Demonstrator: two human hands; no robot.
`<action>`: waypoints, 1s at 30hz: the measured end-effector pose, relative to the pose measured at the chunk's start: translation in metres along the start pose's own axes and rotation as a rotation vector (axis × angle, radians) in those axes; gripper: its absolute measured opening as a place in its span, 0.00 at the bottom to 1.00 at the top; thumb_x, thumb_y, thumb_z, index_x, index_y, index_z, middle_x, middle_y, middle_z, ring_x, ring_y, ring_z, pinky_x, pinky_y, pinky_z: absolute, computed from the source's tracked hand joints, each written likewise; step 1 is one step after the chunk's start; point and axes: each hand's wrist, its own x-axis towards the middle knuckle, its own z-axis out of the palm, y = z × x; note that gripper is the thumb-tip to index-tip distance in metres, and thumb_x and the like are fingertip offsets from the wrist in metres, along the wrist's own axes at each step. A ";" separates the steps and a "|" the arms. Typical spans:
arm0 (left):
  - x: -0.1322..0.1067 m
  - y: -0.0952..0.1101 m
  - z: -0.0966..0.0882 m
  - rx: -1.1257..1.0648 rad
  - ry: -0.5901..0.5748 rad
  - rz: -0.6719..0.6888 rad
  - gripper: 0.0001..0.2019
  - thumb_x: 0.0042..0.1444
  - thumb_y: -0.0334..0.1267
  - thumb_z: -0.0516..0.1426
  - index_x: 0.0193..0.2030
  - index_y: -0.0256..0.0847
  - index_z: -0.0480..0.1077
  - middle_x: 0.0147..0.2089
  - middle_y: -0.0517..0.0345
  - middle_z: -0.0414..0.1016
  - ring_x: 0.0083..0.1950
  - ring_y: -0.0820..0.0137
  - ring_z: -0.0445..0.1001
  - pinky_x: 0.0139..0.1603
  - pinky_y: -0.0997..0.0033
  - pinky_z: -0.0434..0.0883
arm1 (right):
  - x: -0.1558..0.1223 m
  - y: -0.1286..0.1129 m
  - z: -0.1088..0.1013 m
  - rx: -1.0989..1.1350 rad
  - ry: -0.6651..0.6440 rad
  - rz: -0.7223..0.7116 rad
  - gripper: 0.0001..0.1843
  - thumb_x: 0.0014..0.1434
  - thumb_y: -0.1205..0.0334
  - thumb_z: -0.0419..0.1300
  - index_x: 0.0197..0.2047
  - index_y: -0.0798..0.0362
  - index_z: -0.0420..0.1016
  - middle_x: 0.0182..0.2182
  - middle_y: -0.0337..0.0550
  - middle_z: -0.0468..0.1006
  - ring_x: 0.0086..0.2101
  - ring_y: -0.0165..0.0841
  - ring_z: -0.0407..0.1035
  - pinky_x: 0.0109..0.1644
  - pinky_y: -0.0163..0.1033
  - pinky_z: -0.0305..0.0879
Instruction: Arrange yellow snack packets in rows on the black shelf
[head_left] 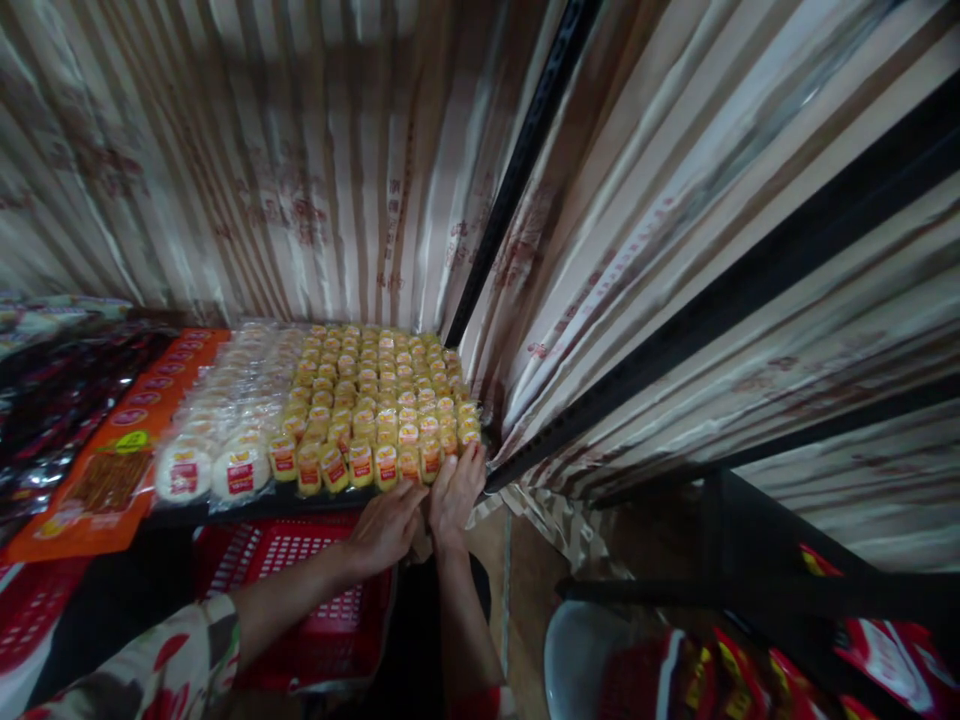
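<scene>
Rows of small yellow wrapped cakes (386, 400) with red-and-white labels fill the right end of a dark shelf (202, 515). My left hand (386, 528) is at the front edge, its fingers stretched towards the front row and touching or close to the packs there. Beside it, my right hand (456, 492) reaches up to the right corner of that row, fingers extended against the end packs. Neither hand visibly grips a pack. The undersides of the fingers are hidden.
Left of the cakes lie white round wrapped cakes (241, 468), an orange snack bag (124, 455) and dark shiny packs (52, 400). Red baskets (330, 640) stand below. Pleated curtains (315, 170) and black metal posts (517, 170) stand behind and right. A pale tub (574, 660) sits lower right.
</scene>
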 end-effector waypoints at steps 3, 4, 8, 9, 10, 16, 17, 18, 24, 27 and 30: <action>-0.008 -0.005 0.003 0.033 -0.040 0.046 0.19 0.55 0.25 0.46 0.51 0.41 0.64 0.51 0.52 0.68 0.51 0.68 0.69 0.53 0.67 0.69 | -0.001 -0.003 0.000 -0.004 0.032 0.003 0.32 0.65 0.52 0.36 0.65 0.64 0.48 0.63 0.68 0.49 0.63 0.47 0.43 0.59 0.59 0.50; -0.010 -0.006 0.003 0.031 -0.049 0.064 0.18 0.54 0.25 0.46 0.50 0.41 0.64 0.51 0.52 0.68 0.52 0.68 0.69 0.53 0.68 0.68 | -0.001 -0.003 0.000 -0.010 0.039 0.002 0.31 0.65 0.53 0.37 0.65 0.63 0.48 0.63 0.68 0.50 0.63 0.47 0.44 0.58 0.59 0.50; -0.013 -0.009 0.005 0.003 -0.086 0.084 0.14 0.57 0.27 0.44 0.44 0.40 0.67 0.46 0.52 0.70 0.46 0.69 0.71 0.49 0.71 0.70 | 0.002 -0.003 0.000 -0.059 0.040 -0.033 0.30 0.65 0.55 0.37 0.64 0.65 0.53 0.60 0.68 0.55 0.60 0.47 0.49 0.57 0.58 0.52; -0.013 -0.010 0.005 0.000 -0.090 0.082 0.13 0.58 0.28 0.44 0.43 0.39 0.68 0.45 0.52 0.70 0.45 0.70 0.71 0.49 0.71 0.70 | 0.002 -0.002 0.001 -0.068 0.038 -0.042 0.30 0.65 0.55 0.37 0.63 0.65 0.54 0.59 0.68 0.56 0.60 0.47 0.50 0.57 0.58 0.53; -0.013 -0.011 0.006 -0.001 -0.092 0.082 0.13 0.59 0.29 0.44 0.42 0.39 0.68 0.44 0.52 0.70 0.45 0.70 0.71 0.49 0.71 0.70 | 0.003 -0.002 0.001 -0.072 0.038 -0.048 0.29 0.65 0.55 0.37 0.63 0.65 0.55 0.59 0.68 0.57 0.59 0.47 0.51 0.57 0.58 0.53; -0.015 -0.013 0.010 0.030 -0.049 0.101 0.14 0.57 0.27 0.44 0.42 0.40 0.69 0.45 0.52 0.70 0.46 0.69 0.70 0.49 0.71 0.70 | 0.003 0.000 -0.001 -0.072 0.047 -0.091 0.28 0.65 0.56 0.39 0.63 0.61 0.56 0.57 0.65 0.60 0.57 0.45 0.54 0.55 0.57 0.56; -0.015 -0.013 0.010 0.028 -0.041 0.100 0.14 0.57 0.27 0.44 0.42 0.41 0.69 0.45 0.53 0.70 0.45 0.70 0.70 0.49 0.71 0.70 | 0.003 0.001 -0.002 -0.069 0.046 -0.097 0.27 0.65 0.56 0.39 0.62 0.61 0.56 0.56 0.64 0.60 0.57 0.45 0.55 0.55 0.57 0.56; -0.015 -0.013 0.010 0.025 -0.039 0.098 0.14 0.57 0.28 0.45 0.42 0.41 0.69 0.45 0.54 0.70 0.45 0.70 0.70 0.49 0.72 0.70 | 0.003 0.002 -0.003 -0.064 0.047 -0.101 0.27 0.65 0.56 0.39 0.62 0.60 0.56 0.56 0.64 0.60 0.57 0.45 0.55 0.54 0.57 0.57; -0.015 -0.011 0.006 0.072 -0.072 0.109 0.14 0.56 0.27 0.46 0.42 0.40 0.69 0.45 0.53 0.70 0.45 0.69 0.70 0.48 0.72 0.70 | 0.002 0.004 -0.006 -0.037 0.053 -0.125 0.27 0.65 0.58 0.39 0.64 0.61 0.52 0.61 0.64 0.53 0.61 0.45 0.47 0.58 0.58 0.54; -0.017 -0.011 0.005 0.083 -0.088 0.114 0.14 0.56 0.26 0.45 0.42 0.39 0.69 0.46 0.53 0.70 0.46 0.69 0.70 0.49 0.72 0.70 | -0.003 0.001 -0.009 -0.012 0.036 -0.105 0.28 0.65 0.58 0.39 0.64 0.63 0.50 0.62 0.64 0.52 0.62 0.43 0.45 0.60 0.56 0.52; -0.021 -0.012 0.005 0.082 -0.098 0.105 0.15 0.56 0.26 0.45 0.42 0.39 0.69 0.44 0.53 0.70 0.46 0.70 0.70 0.48 0.73 0.70 | -0.010 0.000 -0.013 0.006 0.022 -0.100 0.26 0.65 0.58 0.40 0.62 0.62 0.55 0.59 0.61 0.59 0.60 0.41 0.51 0.58 0.53 0.54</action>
